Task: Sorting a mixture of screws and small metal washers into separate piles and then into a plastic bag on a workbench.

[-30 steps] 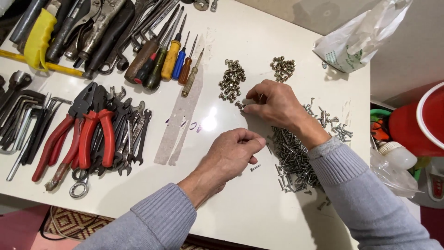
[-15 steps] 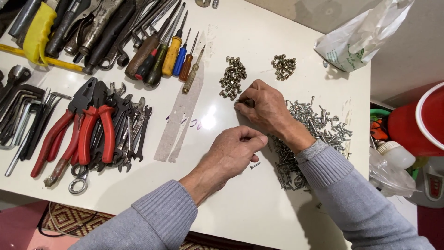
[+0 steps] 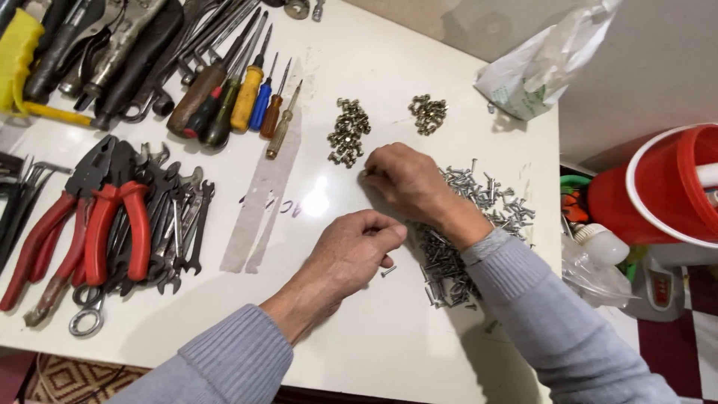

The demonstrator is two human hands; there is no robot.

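Screws [image 3: 479, 217] lie in a loose heap on the white tabletop [image 3: 389, 352], under and beside the right wrist, with two small piles of nuts [image 3: 348, 133] well apart above them. The right hand [image 3: 407, 183] rests curled, fingertips pinched together near the nearer nut pile; whether they grip anything I cannot tell. The left hand [image 3: 351, 251] is a loose fist, its contents hidden. A single stray screw [image 3: 387, 271] lies just beside it. A sweep of the sleeve could scatter the heap toward the tabletop edge, or mix screws into the nuts.
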